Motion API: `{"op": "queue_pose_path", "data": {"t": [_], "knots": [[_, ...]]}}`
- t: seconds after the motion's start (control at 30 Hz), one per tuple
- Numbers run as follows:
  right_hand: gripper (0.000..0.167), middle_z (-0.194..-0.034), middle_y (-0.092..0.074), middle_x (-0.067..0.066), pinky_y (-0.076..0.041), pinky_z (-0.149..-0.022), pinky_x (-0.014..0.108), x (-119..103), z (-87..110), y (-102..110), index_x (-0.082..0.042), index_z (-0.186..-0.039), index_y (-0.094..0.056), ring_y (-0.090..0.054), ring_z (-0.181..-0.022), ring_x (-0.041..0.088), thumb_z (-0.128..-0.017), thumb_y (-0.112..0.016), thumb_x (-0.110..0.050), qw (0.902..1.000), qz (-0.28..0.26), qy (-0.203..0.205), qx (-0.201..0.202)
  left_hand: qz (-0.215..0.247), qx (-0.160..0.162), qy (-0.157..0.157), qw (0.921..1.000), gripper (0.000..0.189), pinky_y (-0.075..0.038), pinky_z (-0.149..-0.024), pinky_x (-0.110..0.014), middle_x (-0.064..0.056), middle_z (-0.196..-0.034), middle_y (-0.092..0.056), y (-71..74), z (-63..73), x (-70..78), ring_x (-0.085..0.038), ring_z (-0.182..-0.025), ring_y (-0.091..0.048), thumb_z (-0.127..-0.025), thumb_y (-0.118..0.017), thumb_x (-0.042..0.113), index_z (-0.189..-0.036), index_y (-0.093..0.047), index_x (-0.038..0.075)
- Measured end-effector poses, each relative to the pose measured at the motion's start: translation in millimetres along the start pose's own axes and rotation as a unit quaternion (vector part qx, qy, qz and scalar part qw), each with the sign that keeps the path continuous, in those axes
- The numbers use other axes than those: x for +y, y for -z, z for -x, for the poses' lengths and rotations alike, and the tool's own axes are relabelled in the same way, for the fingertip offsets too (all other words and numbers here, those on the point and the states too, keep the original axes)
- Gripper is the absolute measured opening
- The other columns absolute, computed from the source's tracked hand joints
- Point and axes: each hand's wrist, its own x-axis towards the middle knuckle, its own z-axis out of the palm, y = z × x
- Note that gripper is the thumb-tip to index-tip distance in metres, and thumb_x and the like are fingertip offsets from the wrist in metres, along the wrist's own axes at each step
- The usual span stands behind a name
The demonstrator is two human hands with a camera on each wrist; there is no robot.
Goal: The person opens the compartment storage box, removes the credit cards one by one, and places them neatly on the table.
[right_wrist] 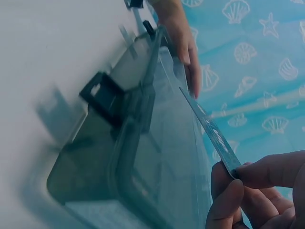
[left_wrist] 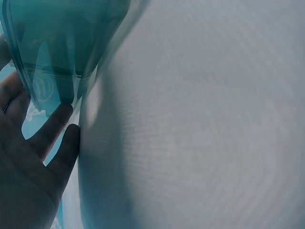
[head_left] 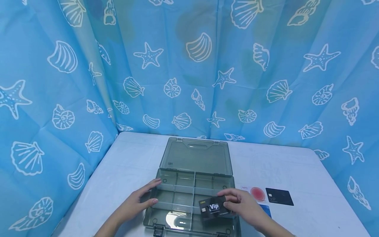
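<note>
A smoky transparent divider box [head_left: 192, 208] lies on the white table, its lid [head_left: 196, 156] folded back behind it. My right hand [head_left: 241, 205] pinches a black VIP card [head_left: 211, 209] between thumb and fingers, over the front right compartments. Seen nearly edge-on in the right wrist view, the card [right_wrist: 214, 136] is held above the box rim [right_wrist: 125, 148]. At the box's left side, my left hand [head_left: 134, 204] rests with thumb and index finger spread on the edge. The left wrist view has its outstretched fingers [left_wrist: 50, 129] against the box's wall [left_wrist: 62, 62].
Right of the box lie a white card with a red circle [head_left: 258, 194], another black VIP card [head_left: 279, 197] and a blue card [head_left: 265, 210] partly hidden by my right hand. A blue seashell curtain [head_left: 177, 72] hangs around the table [head_left: 130, 154]. Latches [head_left: 158, 230] line the box's front.
</note>
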Motion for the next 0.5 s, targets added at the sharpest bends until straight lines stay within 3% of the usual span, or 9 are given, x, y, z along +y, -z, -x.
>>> {"op": "queue_pose_path", "data": {"t": [0.2,0.37,0.5], "knots": [[0.035,-0.106,-0.075,0.007,-0.052,-0.067,0.032,9,5.4,16,-0.006,-0.130,-0.066,-0.061,-0.094,0.024,-0.096,-0.067,-0.011,0.9990,0.015,-0.022,0.035,-0.002,-0.001,-0.006,1.0000,0.063,-0.031,-0.118,-0.058,0.000,-0.164,-0.036,-0.1,0.1,-1.4,-0.032,-0.151,-0.030,-0.097,-0.068,0.039,-0.154,-0.045,0.025],[0.035,-0.113,-0.074,0.010,-0.054,-0.070,0.035,15,9.2,26,-0.004,-0.131,-0.065,-0.063,-0.099,0.025,-0.096,-0.065,-0.011,0.9980,0.021,-0.033,0.051,0.000,-0.002,0.000,1.0000,0.064,-0.030,-0.119,-0.058,0.000,-0.163,-0.036,0.3,0.2,-0.1,-0.032,-0.151,-0.029,-0.097,-0.069,0.039,-0.154,-0.045,0.024],[0.032,-0.124,-0.064,0.010,-0.055,-0.071,0.036,19,11.1,31,-0.009,-0.128,-0.068,-0.061,-0.104,0.024,-0.096,-0.067,-0.010,0.9936,0.028,-0.056,0.094,0.000,-0.002,-0.001,1.0000,0.064,-0.029,-0.119,-0.058,0.000,-0.163,-0.036,0.7,0.6,1.1,-0.032,-0.151,-0.029,-0.097,-0.069,0.039,-0.155,-0.045,0.023]]}}
